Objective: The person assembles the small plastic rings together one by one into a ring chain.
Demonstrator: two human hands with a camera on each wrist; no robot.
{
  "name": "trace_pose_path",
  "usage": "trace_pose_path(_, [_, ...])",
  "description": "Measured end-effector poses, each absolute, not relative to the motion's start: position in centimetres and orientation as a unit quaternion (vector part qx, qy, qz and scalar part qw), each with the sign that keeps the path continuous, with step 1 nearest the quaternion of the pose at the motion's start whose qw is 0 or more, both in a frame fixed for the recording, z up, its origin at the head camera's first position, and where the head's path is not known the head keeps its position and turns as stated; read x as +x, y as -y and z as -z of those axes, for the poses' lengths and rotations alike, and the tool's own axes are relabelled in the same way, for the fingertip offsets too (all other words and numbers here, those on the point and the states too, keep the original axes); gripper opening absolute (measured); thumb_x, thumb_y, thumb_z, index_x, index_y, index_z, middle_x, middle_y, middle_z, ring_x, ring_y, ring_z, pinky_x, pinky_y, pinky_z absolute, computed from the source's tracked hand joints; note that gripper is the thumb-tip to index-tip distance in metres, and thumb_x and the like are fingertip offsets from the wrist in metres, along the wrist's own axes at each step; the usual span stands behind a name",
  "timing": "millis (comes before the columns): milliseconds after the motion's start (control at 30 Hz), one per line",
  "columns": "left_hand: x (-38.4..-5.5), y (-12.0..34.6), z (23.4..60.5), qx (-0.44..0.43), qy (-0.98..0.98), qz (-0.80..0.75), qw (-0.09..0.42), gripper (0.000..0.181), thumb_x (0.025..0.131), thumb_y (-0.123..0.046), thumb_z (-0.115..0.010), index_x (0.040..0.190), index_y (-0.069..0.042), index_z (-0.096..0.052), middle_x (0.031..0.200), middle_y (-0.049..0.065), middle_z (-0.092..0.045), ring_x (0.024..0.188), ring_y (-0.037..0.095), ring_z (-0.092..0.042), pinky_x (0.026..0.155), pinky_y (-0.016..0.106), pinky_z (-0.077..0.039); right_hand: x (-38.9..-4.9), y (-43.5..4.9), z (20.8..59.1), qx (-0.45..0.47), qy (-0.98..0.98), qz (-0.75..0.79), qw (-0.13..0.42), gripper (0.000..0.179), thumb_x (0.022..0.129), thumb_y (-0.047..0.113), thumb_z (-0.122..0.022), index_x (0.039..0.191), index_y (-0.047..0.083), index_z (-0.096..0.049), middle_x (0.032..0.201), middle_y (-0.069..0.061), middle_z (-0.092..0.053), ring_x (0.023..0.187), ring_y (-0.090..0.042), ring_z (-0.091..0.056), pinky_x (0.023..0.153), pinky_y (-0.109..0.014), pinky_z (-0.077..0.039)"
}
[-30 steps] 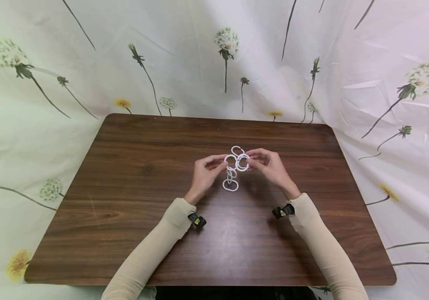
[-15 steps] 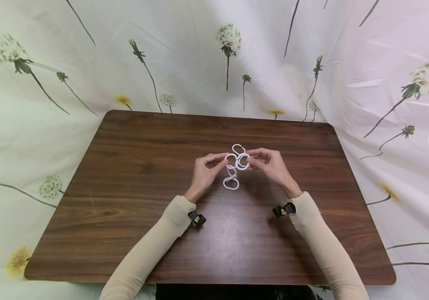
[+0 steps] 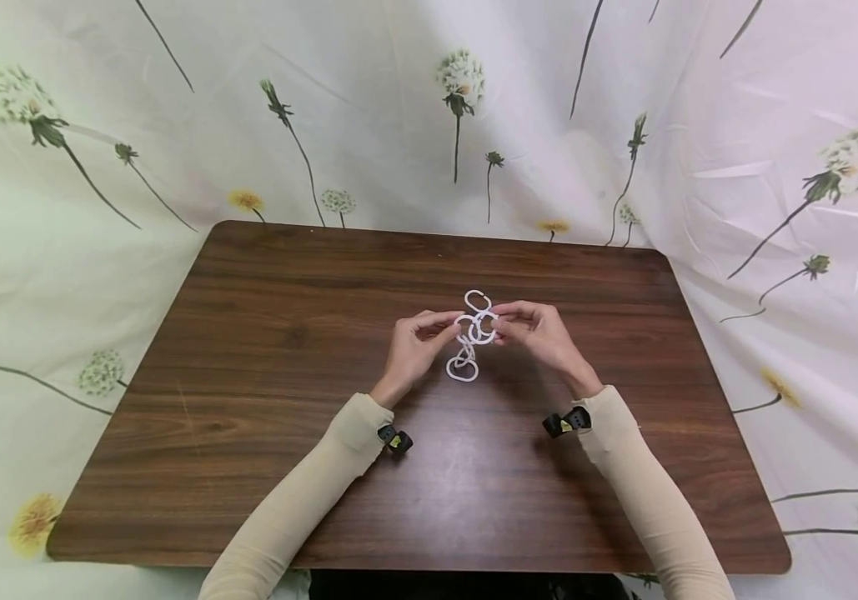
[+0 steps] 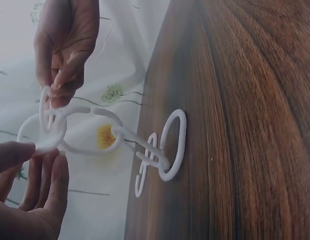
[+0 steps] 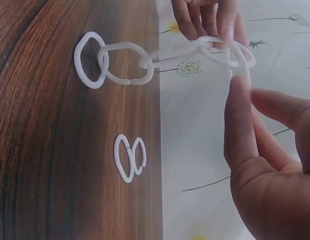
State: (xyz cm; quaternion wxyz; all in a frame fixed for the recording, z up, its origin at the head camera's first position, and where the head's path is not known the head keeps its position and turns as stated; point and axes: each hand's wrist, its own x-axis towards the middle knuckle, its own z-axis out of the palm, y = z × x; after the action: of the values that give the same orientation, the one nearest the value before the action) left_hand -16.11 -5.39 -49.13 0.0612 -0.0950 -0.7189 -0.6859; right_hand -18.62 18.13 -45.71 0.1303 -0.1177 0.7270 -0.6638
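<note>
Mid-frame, the left hand (image 3: 415, 348) pinched a smooth white ring (image 4: 59, 129) — the right hand (image 3: 543, 335) pinched an interlocked link (image 4: 42, 106) — above woodgrain tabletop (image 3: 271, 400).

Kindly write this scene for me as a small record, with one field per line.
left hand: holds the white chain
right hand: pinches a white link
contact: link overlaps chain in view; hooked or not, unclear
loose links: two, apart from chain
table: brown, wood-grained
backdrop: white, flower print

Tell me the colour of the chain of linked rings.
White; the chain of linked rings shows best in the right wrist view.
</note>
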Motion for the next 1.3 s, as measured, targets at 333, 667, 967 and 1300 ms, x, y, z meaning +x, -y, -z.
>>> trace_pose_path(333, [-15.92, 5.0, 49.12, -0.092, 0.704, 0.703, 0.046, 0.025, 0.093, -0.001, -0.076, 0.117, 0.003, -0.076, 0.11, 0.029, -0.074, 0.094, 0.034, -0.072, 0.08, 0.014, -0.059, -18.65, -17.73, 46.01, -0.124, -0.724, 0.665, 0.133, 0.033, 0.098, -0.004, -0.066, 0.129, -0.014, -0.062, 0.1, -0.002, -0.074, 0.083, -0.009, -0.076, 0.09, -0.05, -0.065])
trace_pose_path(667, [-16.0, 4.92, 49.13, -0.088, 0.7, 0.708, 0.043, 0.024, 0.093, 0.0, -0.075, 0.117, 0.005, -0.076, 0.111, 0.029, -0.074, 0.096, 0.037, -0.071, 0.081, 0.013, -0.059, -18.69, -17.75, 46.14, -0.124, -0.724, 0.666, 0.132, 0.03, 0.099, -0.002, -0.065, 0.126, -0.015, -0.064, 0.101, -0.003, -0.076, 0.08, -0.01, -0.076, 0.085, -0.043, -0.068])
trace_pose_path(967, [-16.17, 4.81, 49.14, -0.089, 0.705, 0.703, 0.038, 0.022, 0.091, -0.003, -0.078, 0.112, 0.006, -0.075, 0.11, 0.029, -0.075, 0.097, 0.033, -0.072, 0.09, 0.033, -0.064, -18.97, -17.77, 46.09, -0.104, -0.727, 0.669, 0.116, 0.032, 0.104, 0.009, -0.064, 0.127, -0.013, -0.066, 0.092, 0.002, -0.076, 0.075, -0.011, -0.076, 0.082, -0.048, -0.067])
trace_pose_path(1300, [-16.11, 4.72, 49.02, -0.085, 0.708, 0.701, 0.032, 0.021, 0.09, -0.003, -0.079, 0.109, 0.005, -0.076, 0.11, 0.027, -0.076, 0.1, 0.041, -0.072, 0.096, 0.049, -0.063, -19.04, -17.78, 45.77, -0.059, -0.708, 0.695, 0.108, 0.033, 0.101, 0.005, -0.067, 0.125, -0.017, -0.061, 0.093, -0.01, -0.079, 0.076, -0.01, -0.076, 0.083, -0.041, -0.068])
